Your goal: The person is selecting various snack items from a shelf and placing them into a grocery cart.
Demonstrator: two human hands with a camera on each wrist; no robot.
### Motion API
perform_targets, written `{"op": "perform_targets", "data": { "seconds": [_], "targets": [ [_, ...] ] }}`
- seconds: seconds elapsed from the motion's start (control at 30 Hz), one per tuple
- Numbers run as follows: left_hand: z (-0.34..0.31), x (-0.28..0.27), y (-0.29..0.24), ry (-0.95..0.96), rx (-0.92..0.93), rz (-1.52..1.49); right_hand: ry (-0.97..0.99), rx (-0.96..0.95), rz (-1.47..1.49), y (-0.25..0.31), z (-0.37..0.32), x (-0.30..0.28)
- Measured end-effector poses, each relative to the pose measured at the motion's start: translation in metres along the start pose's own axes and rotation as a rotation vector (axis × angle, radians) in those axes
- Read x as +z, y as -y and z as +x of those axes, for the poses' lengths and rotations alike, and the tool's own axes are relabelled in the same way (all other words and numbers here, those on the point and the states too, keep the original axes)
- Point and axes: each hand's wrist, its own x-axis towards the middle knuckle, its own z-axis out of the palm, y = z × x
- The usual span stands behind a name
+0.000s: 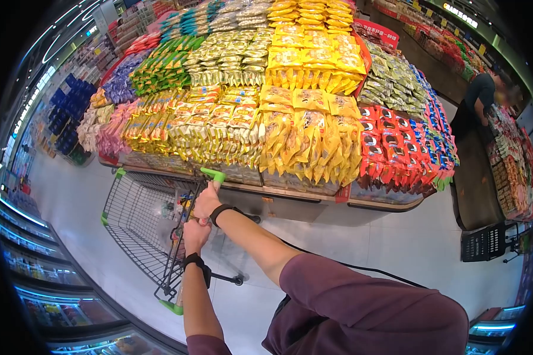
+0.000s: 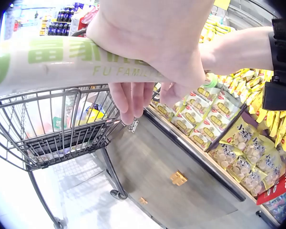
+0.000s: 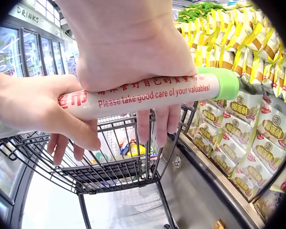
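Observation:
A wire shopping cart (image 1: 137, 222) with green corners stands left of the snack display. Its pale, printed handle (image 3: 152, 98) ends in a green cap (image 3: 226, 84). My right hand (image 1: 207, 201) curls over the handle close to the green end by the display. Beside it my left hand (image 1: 196, 234) grips the same bar, the two hands close together. In the left wrist view the left hand (image 2: 152, 62) lies over the bar with its fingers hanging below. Packaged goods (image 3: 135, 149) lie inside the cart.
Piled yellow, gold and red snack bags (image 1: 314, 118) fill the display, whose wooden edge (image 1: 314, 194) runs beside the cart. Lit coolers (image 1: 53, 299) line the left side. A person (image 1: 479, 97) stands at the right, with a black basket (image 1: 483, 243) below.

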Motion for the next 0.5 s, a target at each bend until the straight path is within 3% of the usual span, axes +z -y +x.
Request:
{"op": "perform_targets", "data": {
  "seconds": [0.5],
  "targets": [
    [0.013,-0.027,0.014,-0.015,-0.037,0.05,0.146,-0.114,0.035,0.023,0.052,-0.004]
  ]
}}
